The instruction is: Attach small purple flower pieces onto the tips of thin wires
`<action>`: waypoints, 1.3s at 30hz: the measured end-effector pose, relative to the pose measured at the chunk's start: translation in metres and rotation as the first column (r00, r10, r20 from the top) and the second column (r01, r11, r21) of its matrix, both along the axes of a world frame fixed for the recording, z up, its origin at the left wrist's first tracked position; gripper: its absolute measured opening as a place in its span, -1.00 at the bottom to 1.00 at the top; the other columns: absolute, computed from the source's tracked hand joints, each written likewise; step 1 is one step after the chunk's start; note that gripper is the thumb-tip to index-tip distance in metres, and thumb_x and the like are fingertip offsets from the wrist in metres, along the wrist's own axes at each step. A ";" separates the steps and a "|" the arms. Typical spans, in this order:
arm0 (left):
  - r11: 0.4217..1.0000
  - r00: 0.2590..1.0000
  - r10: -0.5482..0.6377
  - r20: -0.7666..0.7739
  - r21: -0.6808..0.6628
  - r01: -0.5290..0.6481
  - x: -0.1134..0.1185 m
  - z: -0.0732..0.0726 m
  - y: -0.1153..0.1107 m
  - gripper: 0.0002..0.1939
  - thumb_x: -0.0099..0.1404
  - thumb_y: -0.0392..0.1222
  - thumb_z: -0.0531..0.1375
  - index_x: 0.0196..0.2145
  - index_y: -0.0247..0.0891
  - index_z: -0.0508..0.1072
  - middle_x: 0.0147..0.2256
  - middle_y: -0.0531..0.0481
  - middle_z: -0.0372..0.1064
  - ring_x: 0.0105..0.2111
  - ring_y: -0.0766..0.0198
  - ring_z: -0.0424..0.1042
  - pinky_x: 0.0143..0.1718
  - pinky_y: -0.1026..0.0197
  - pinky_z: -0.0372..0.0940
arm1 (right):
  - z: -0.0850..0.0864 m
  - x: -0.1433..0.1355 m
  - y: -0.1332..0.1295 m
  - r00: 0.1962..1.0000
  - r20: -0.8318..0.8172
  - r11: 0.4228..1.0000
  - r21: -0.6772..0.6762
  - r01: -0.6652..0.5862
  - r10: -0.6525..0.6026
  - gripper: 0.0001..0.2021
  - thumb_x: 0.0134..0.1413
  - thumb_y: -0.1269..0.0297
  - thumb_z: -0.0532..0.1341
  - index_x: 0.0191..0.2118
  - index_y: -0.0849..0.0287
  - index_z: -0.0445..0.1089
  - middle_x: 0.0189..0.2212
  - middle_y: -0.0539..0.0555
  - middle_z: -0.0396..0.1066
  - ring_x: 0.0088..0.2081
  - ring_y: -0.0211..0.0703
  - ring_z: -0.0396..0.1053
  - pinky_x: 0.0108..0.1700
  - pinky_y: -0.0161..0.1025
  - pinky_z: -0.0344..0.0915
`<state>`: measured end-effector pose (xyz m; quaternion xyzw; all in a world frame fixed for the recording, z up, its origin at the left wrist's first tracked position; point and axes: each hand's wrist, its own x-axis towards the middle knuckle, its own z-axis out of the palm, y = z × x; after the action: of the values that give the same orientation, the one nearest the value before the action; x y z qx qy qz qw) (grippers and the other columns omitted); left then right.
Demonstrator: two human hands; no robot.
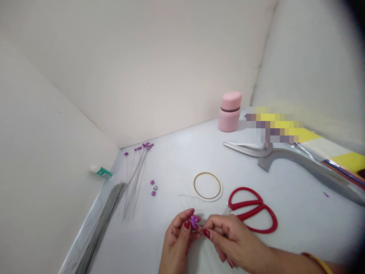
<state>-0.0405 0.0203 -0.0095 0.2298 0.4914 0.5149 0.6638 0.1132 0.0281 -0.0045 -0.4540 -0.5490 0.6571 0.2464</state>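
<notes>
My left hand [179, 236] pinches a small purple flower-like piece [194, 221] between thumb and fingers. My right hand [228, 236] meets it from the right, thumb and forefinger closed on a thin wire [199, 225] that reaches to the purple piece. Partly behind the right hand lie red-handled scissors [258, 206], their blades mostly covered. Just beyond both hands rests a thin ring-shaped roll [220, 193], white outside with a gold-brown inner edge. Two loose purple pieces [153, 193] and a silver one [155, 188] lie to the left.
Thin wires with purple heads [147, 145] and a bundle of grey wires [105, 217] lie at left. A green-and-white tube [104, 172] is by the left wall. A pink bottle [229, 114] stands at back; a grey strip [310, 161] and yellow-striped packet [346, 161] lie right.
</notes>
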 end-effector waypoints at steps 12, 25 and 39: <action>0.999 0.998 0.044 0.037 0.027 -0.045 0.001 -0.002 0.004 -0.75 -0.02 -0.17 0.33 -0.34 -0.32 0.56 -0.45 -0.09 0.50 -0.51 0.34 0.42 -0.46 0.33 0.32 | 0.019 0.000 0.013 0.988 -0.047 0.981 -0.133 0.138 -0.146 -0.78 -0.07 0.12 0.12 -0.45 0.20 0.21 -0.82 -0.18 0.19 -0.84 -0.47 -0.03 -0.77 -0.50 -0.06; 0.993 0.999 0.045 -0.007 0.107 -0.044 0.004 -0.005 0.000 -0.72 -0.06 -0.12 0.35 -0.37 -0.34 0.55 -0.47 -0.09 0.49 -0.54 0.34 0.40 -0.46 0.30 0.28 | 0.041 0.011 0.004 0.977 -0.151 0.987 0.036 0.155 -0.148 -0.71 0.08 0.07 0.06 -0.39 0.25 0.23 -0.78 -0.13 0.26 -0.81 -0.47 0.06 -0.74 -0.51 -0.06; 0.977 0.993 -0.103 -0.054 0.181 0.111 -0.003 -0.003 -0.007 -0.76 0.09 -0.14 0.25 -0.29 -0.31 0.51 -0.41 -0.05 0.44 -0.46 0.33 0.38 -0.35 0.27 0.25 | 0.056 -0.003 -0.009 0.972 -0.086 0.966 0.119 0.229 -0.220 -0.82 -0.01 0.20 0.14 -0.41 0.23 0.23 -0.80 -0.16 0.24 -0.82 -0.47 0.02 -0.76 -0.50 -0.07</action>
<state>-0.0437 0.0134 -0.0122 0.3277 0.4431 0.5163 0.6555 0.1102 0.0189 0.0514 -0.4728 -0.5257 0.6043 0.3674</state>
